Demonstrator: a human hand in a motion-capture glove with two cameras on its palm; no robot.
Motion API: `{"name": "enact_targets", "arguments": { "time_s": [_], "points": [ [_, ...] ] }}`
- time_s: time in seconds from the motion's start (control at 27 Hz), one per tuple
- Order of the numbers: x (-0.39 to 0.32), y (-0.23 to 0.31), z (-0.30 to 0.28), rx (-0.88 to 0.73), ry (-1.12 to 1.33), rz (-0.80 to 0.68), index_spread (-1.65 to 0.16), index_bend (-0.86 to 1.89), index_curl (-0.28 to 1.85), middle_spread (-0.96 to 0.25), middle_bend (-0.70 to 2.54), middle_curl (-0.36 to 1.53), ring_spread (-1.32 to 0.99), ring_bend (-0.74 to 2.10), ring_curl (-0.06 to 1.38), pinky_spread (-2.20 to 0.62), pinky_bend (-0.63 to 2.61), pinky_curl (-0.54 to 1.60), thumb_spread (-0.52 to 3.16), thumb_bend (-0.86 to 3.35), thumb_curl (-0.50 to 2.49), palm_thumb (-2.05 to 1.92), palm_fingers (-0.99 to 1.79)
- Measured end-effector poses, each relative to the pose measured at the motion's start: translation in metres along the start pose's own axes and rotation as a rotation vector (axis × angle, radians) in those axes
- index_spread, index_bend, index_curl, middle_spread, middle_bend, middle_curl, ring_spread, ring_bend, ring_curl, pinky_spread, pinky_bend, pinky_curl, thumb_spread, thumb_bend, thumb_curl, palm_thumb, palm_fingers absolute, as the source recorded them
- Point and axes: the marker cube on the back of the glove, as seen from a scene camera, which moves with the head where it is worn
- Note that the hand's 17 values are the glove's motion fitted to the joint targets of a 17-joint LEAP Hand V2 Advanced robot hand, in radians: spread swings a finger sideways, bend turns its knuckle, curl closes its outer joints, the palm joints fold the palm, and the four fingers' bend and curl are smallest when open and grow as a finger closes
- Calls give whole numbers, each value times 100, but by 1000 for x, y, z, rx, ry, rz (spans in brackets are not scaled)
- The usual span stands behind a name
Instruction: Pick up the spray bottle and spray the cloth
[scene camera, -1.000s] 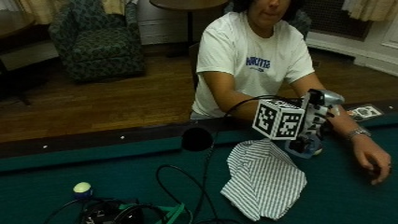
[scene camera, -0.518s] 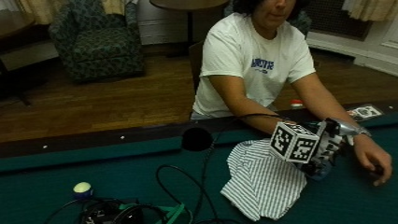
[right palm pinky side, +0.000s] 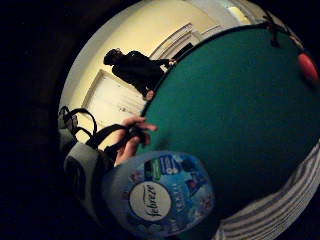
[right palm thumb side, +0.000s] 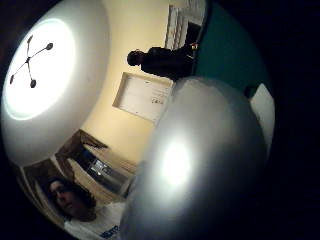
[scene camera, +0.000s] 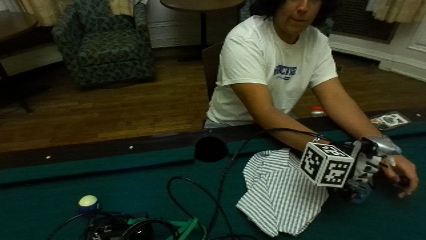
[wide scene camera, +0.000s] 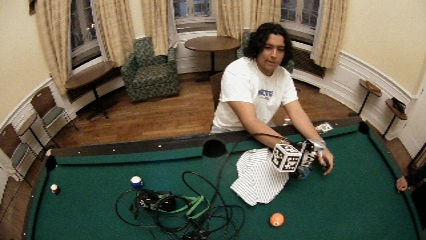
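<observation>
Green felt surface gives me open room past the striped cloth. I see my gloved right hand curled round the Febreze spray bottle, standing just beside the cloth's right edge, near the rail.

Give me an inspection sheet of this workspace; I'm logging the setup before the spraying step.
Surface: green pool table, felt top, dark rail with a pocket.
Job's things: striped cloth lies flat on the felt; spray bottle is beside it, at the gloved palm.
Clutter: orange ball, white-and-blue ball, another ball near the corner.
Hands: right hand at the bottle; finger closure not visible.
Cables: black cables with green strap, coiled on the felt.
Surroundings: armchair, round table, curtained windows.
</observation>
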Motion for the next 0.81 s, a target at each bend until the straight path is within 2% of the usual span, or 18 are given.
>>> {"name": "enact_targets", "arguments": {
  "time_s": [0.19,0.44,0.81],
  "points": [
    [6,-3,4,-43,-26,21,-31,19,47,-19,44,46,-18,44,41,4,13,18,95,-3,45,72,114],
    [18,7,5,-209,-55,62,-31,19,47,-19,44,46,-18,44,41,4,13,18,95,-3,45,72,114],
    [24,24,-16,-314,156,51,-31,19,47,-19,44,46,-18,44,41,4,13,18,95,-3,45,72,114]
  ]
}}
